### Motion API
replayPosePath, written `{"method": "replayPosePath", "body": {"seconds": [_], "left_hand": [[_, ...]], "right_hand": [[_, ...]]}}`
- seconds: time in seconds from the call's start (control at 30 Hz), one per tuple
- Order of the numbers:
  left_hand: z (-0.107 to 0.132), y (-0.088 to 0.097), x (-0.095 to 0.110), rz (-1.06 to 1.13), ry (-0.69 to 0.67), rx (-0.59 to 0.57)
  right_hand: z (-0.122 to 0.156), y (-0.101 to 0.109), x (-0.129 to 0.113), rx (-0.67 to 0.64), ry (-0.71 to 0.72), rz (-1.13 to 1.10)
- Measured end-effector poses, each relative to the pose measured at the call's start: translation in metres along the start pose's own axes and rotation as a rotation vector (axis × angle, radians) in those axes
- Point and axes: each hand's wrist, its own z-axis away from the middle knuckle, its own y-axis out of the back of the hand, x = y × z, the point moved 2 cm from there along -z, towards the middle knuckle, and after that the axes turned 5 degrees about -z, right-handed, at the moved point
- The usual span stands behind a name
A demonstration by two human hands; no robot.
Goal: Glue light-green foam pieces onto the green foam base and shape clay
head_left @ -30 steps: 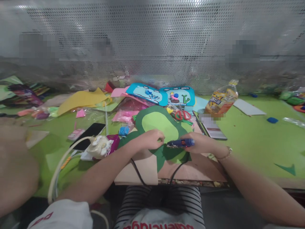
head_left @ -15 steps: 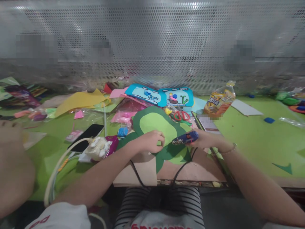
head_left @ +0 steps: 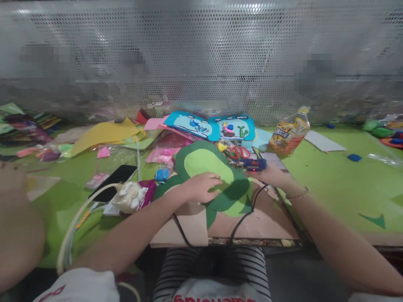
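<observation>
My left hand [head_left: 205, 187] rests with its fingers stretched out on a layered green paper cut-out [head_left: 206, 161], a light green oval on a dark green shape. To the right, my right hand [head_left: 273, 173] is wrapped round a dark blue hot glue gun [head_left: 253, 164] with a small red light. Its tip points left, just above the right part of the cut-out. Red-handled scissors [head_left: 239, 152] lie right behind the glue gun. A black cord [head_left: 241, 220] runs down from near my right hand toward the table edge.
Blue picture cards [head_left: 236, 128] lie behind the cut-out. A plastic bottle [head_left: 289, 133] stands at right beside a phone [head_left: 273, 161]. Left are a black phone [head_left: 118, 180], a white cable [head_left: 67, 235] and yellow paper [head_left: 105, 135]. A perforated metal screen [head_left: 201, 54] rises behind. Someone's bare limb [head_left: 19, 235] is far left.
My right hand has lifted the glue gun slightly up and away from the cut-out's middle. My left hand's curled fingers have straightened out onto the paper.
</observation>
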Motion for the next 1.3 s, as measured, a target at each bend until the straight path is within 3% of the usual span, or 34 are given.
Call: {"method": "replayPosePath", "body": {"seconds": [0.13, 0.23, 0.37, 0.47, 0.63, 0.73, 0.87, 0.93, 1.0, 1.17, 1.3], "left_hand": [[0.003, -0.009, 0.009, -0.067, -0.019, -0.150], [0.003, -0.010, 0.011, -0.081, 0.011, -0.107], [0.003, -0.011, 0.009, -0.081, 0.010, -0.148], [0.002, -0.009, 0.008, -0.101, 0.061, -0.052], [0.003, -0.014, 0.011, -0.084, 0.048, -0.172], [0.002, -0.014, 0.010, -0.078, 0.056, -0.121], [0.002, -0.007, -0.008, -0.199, 0.277, 0.069], [0.004, -0.007, -0.019, -0.247, 0.412, 0.022], [0.006, -0.008, -0.026, -0.252, 0.456, -0.049], [0.006, -0.003, -0.017, -0.239, 0.244, 0.013], [0.006, 0.007, -0.011, -0.223, 0.194, -0.002]], "right_hand": [[0.000, 0.003, -0.006, 0.170, -0.042, 0.069], [0.002, 0.006, -0.014, 0.214, -0.055, 0.081], [0.003, 0.009, -0.018, 0.250, -0.101, 0.039], [0.003, 0.009, -0.014, 0.285, -0.139, -0.021], [0.003, 0.012, -0.007, 0.339, -0.173, -0.078], [0.003, 0.011, -0.006, 0.335, -0.185, -0.080], [0.003, 0.009, -0.006, 0.320, -0.172, -0.070], [0.002, 0.009, -0.005, 0.315, -0.165, -0.063], [0.002, 0.008, -0.003, 0.318, -0.177, -0.056], [0.001, 0.008, -0.001, 0.309, -0.172, -0.032], [0.000, 0.008, -0.003, 0.293, -0.133, -0.018]]}}
